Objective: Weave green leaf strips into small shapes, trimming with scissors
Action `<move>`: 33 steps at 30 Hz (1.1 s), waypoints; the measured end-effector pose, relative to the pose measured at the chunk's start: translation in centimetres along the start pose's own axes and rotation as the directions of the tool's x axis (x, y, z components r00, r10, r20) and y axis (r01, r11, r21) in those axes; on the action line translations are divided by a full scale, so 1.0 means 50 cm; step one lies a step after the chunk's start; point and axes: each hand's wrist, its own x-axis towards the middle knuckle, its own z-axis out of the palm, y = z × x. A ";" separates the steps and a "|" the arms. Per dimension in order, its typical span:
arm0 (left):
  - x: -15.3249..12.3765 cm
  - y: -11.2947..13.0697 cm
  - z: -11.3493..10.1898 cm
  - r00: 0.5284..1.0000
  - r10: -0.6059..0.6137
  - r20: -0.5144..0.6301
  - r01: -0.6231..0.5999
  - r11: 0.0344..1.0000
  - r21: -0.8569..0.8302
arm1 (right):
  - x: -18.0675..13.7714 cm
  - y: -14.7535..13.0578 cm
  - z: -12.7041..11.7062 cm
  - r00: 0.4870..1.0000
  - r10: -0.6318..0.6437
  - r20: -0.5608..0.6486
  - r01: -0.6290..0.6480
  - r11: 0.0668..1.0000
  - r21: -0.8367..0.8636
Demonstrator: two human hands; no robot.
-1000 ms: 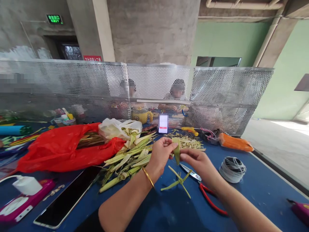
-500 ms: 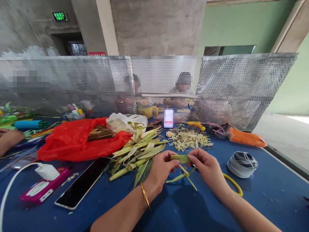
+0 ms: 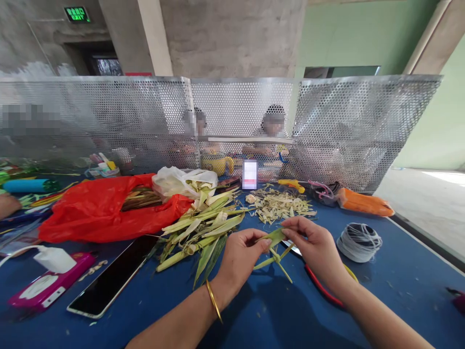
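Between my hands is a green strip of leaf point(image 3: 276, 237) that looks like corn husk. My left hand point(image 3: 244, 252), a gold bangle at its wrist, pinches the left end between thumb and fingers. The other end is pinched by my right hand point(image 3: 308, 245). Just below hang narrow strips crossed and knotted together point(image 3: 276, 258); whether they join the wide strip I cannot tell. A tool with one red handle point(image 3: 322, 290) and one yellow lies under my right hand, its silver part mostly covered. Left of my hands spreads a heap of husks point(image 3: 203, 232).
Husk scraps point(image 3: 281, 203) lie beyond my hands, near a lit phone point(image 3: 249, 174). At right are a spool of grey cord point(image 3: 359, 242) and an orange packet point(image 3: 365, 202). A dark phone point(image 3: 114, 276), a pink power bank point(image 3: 53, 286) and a red bag point(image 3: 94, 213) occupy the left.
The strip, level before, now tilts up toward my right hand. The red handle has come into sight beside my right forearm. The whole view has shifted slightly.
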 end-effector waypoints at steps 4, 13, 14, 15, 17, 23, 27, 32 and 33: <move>-0.003 -0.001 0.003 0.997 -0.036 0.062 0.037 0.999 -0.013 | -0.007 -0.016 -0.008 0.991 -0.104 0.083 0.116 0.980 -0.160; -0.007 -0.002 0.012 0.997 -0.075 0.005 0.074 0.967 -0.245 | -0.005 -0.025 0.005 0.974 0.223 0.036 -0.214 0.858 0.468; -0.007 -0.002 0.012 0.997 -0.073 -0.001 0.070 0.968 -0.242 | -0.006 -0.028 0.006 0.965 0.249 0.084 -0.258 0.833 0.489; -0.008 -0.003 0.012 0.997 -0.074 0.001 0.072 0.969 -0.238 | -0.007 -0.031 0.006 0.957 0.257 0.132 -0.288 0.822 0.491; -0.009 -0.005 0.013 0.996 -0.082 0.020 0.084 0.970 -0.226 | -0.010 -0.035 0.008 0.948 0.247 0.202 -0.315 0.826 0.468; -0.003 -0.018 0.013 0.998 -0.038 -0.057 0.037 0.999 -0.010 | -0.010 -0.034 0.001 0.968 0.250 0.019 -0.232 0.866 0.444; -0.004 -0.015 0.012 0.998 -0.038 -0.059 0.037 0.999 -0.023 | -0.005 -0.037 -0.002 0.974 0.226 -0.016 -0.200 0.888 0.413; -0.009 -0.013 0.014 1.000 -0.018 -0.001 0.018 0.998 -0.064 | -0.013 -0.042 0.008 0.954 0.241 0.179 -0.296 0.852 0.431; -0.009 -0.014 0.014 1.000 -0.017 0.012 0.017 0.998 -0.059 | -0.015 -0.042 0.009 0.954 0.237 0.184 -0.294 0.858 0.422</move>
